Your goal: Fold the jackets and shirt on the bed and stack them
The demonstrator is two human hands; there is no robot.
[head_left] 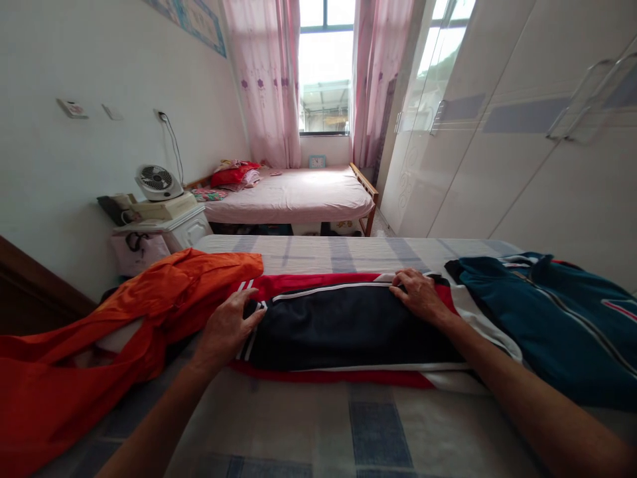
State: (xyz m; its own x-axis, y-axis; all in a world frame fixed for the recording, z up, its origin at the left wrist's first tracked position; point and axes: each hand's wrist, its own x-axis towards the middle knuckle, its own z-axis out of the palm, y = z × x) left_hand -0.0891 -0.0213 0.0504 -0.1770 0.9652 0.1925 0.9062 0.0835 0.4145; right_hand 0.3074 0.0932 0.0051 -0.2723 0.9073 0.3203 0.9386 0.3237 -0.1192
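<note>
A folded navy, red and white sports garment (328, 325) lies lengthwise across the bed in front of me, with white piping along its long sides. On its left end, by the white stripes, rests my left hand (231, 325), thumb and fingers apart. My right hand (418, 295) touches the upper edge near the right end, its fingers slightly bent and spread on the cloth. An orange garment (174, 292) lies loosely heaped on the left, close to my left hand. To the right is a teal zip jacket (557, 325), beside the folded garment's white part.
The near bed has a blue and white checked sheet (298, 425). Beyond it stands a second bed (308, 192) with a pink sheet. A small fan (159, 180) sits on a white cabinet (192, 226) at left. White wardrobes (462, 186) line the right.
</note>
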